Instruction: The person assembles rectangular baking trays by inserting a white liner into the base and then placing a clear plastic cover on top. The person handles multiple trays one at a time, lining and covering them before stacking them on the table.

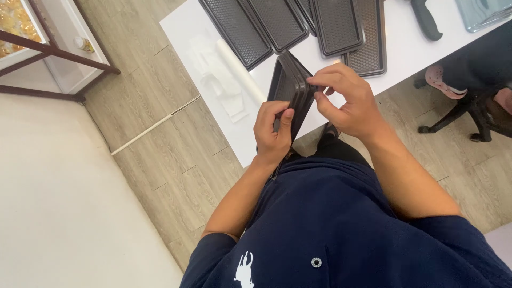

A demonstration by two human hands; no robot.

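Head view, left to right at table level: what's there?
Wooden frame → white paper roll → left hand → stack of black trays held on edge → right hand → dark knife handle → grey container.

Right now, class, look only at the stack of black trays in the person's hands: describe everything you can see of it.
The tray stack is a few thin, black, oblong trays nested together, plastic by the look, with raised rims. It is held on edge, tilted, above the near edge of the white table. The left hand grips its lower end, thumb across the rims. The right hand pinches its upper edge with the fingertips, as if parting one tray. More such trays lie flat on the table beyond.
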